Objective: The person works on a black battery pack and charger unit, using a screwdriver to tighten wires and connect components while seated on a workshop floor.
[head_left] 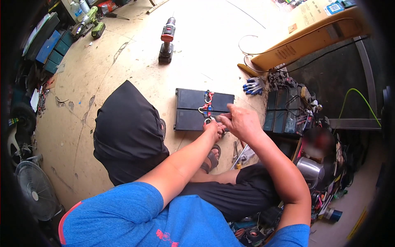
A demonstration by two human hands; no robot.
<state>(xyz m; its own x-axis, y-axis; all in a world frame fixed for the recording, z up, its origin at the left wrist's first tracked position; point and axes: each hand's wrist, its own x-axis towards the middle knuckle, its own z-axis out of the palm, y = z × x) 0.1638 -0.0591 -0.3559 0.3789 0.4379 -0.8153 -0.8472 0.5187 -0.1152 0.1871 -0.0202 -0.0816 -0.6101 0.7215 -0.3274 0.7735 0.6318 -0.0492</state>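
Observation:
On the floor in front of me lie two flat black battery-like boxes (189, 120), side by side. A row of red and blue terminals (209, 99) runs across them, with short pale wire loops (202, 110) standing up. My left hand (213, 130) is closed at the near end of this row, its fingertips against the nearest loop. My right hand (243, 122) is over the right end of the near box, thumb raised and fingers curled in close to the left hand. Fingers hide whatever either hand pinches.
A red and black cordless drill (166, 40) stands farther off, and a green one (92, 22) lies at far left. Blue-white gloves (254, 85) lie right of the boxes, near a cardboard box (308, 41). A fan (36, 191) stands left; cluttered tools and a metal pot (310, 171) crowd the right.

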